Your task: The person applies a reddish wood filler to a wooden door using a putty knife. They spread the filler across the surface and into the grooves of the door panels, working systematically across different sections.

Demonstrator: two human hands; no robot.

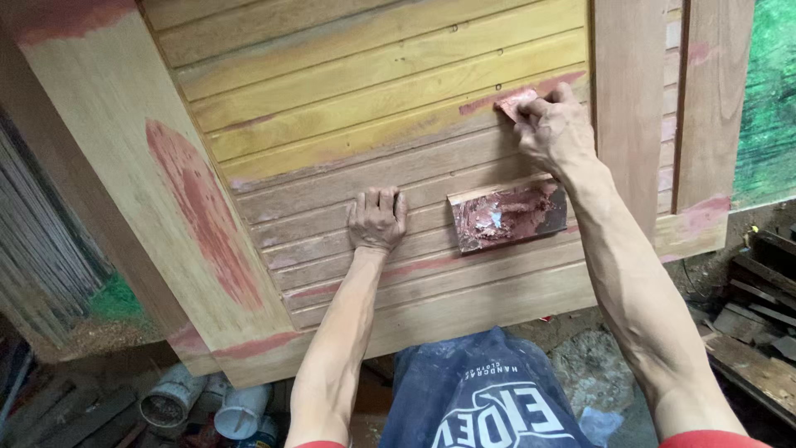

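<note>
Dirt floor (597, 373) with wood scraps (759, 307), white buckets (240, 411), green foliage (771, 91) beyond.

Both bare arms reach far forward; the left hand (376, 218) rests knuckles-up with fingers curled, the right hand (554, 126) pinches farther right.

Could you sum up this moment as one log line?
left hand: flat on wooden door panel | right hand: pressing small scraper with reddish filler into groove | filler-smeared board: resting on panel
</note>
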